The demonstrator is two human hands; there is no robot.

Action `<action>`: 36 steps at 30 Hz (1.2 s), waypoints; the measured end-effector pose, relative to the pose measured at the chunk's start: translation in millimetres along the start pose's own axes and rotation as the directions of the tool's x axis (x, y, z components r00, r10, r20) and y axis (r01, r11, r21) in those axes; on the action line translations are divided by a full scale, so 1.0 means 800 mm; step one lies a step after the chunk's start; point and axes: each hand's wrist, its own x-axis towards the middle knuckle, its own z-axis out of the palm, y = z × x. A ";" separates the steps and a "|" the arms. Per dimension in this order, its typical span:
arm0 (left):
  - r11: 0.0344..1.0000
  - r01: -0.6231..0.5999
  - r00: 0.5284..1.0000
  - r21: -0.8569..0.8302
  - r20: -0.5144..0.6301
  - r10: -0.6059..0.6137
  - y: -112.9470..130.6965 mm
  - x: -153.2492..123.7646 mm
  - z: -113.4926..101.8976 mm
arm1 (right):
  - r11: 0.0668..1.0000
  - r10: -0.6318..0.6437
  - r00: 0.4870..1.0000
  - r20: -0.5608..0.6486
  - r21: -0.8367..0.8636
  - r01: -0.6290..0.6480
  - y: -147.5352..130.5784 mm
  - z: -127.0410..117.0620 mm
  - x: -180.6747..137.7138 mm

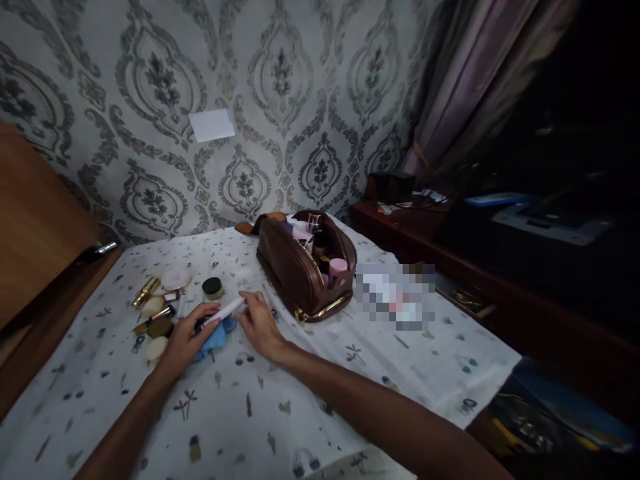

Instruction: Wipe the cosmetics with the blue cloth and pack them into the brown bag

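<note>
My left hand (186, 337) and my right hand (260, 327) meet over a white tube (227, 310), each closed on one end of it. A blue cloth (214, 340) lies under my left hand. Just behind my right hand stands an open brown cosmetic bag (295, 273) with bottles and a pink-capped jar (338, 267) inside. To the left of my hands lie gold lipstick tubes (146, 292), beige sponges (156, 348), a round compact (176, 279) and a dark-lidded jar (213, 287).
All of this rests on a white patterned tablecloth (280, 400). A blurred patch (395, 297) sits right of the bag. A wooden board (35, 220) stands at left, a dark wooden shelf (450, 267) with clutter at right, patterned wallpaper behind.
</note>
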 end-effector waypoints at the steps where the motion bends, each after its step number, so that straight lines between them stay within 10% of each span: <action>1: 1.000 0.003 1.000 -0.007 0.015 -0.003 -0.002 -0.002 -0.001 | 1.000 0.009 1.000 0.001 0.001 -0.009 0.002 -0.001 0.002; 19: 0.957 -0.105 0.984 0.271 0.170 0.059 -0.018 -0.013 -0.013 | 0.970 -0.066 0.962 0.263 -0.211 0.124 -0.012 -0.036 0.011; 30: 0.840 -0.072 0.991 0.538 -0.059 0.123 -0.021 -0.017 -0.005 | 0.929 0.061 0.980 0.189 -0.370 0.014 -0.024 -0.045 0.011; 36: 0.807 -0.232 0.909 0.543 -0.173 0.379 0.003 -0.017 0.000 | 0.984 0.076 0.976 0.205 -0.174 -0.040 -0.040 -0.042 0.003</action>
